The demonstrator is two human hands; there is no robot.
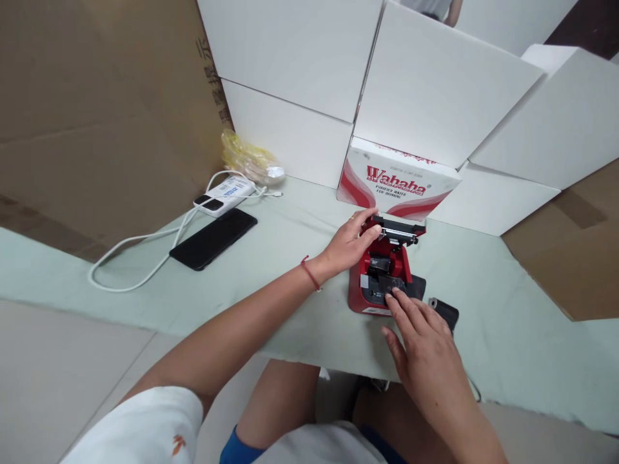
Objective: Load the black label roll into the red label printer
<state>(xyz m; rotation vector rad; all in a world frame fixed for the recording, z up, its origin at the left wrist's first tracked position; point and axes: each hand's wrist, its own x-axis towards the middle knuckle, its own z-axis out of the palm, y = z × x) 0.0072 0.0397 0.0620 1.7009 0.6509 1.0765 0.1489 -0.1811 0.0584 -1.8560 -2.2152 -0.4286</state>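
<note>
A small red-and-black label printer (356, 293) stands on the table with its lid (399, 227) raised. My left hand (349, 245) grips the left edge of that lid, thumb on the inner side near a metal strip. Inside the red housing sits a dark roll (380, 263), and a piece of dark film (391, 284) lies across the front part. The fingertips of my right hand (422, 335) touch this film, fingers stretched out and thumb apart. Just right of the printer, partly behind my right hand, is a black cylindrical object (445, 312).
A black phone (214, 239) and a white power bank (225, 195) with a white cable (116, 290) lie at left. Behind them is a crumpled yellow plastic bag (249, 158). White boxes (449, 77), a Wahaha carton (399, 183) and brown cardboard (106, 122) border the table.
</note>
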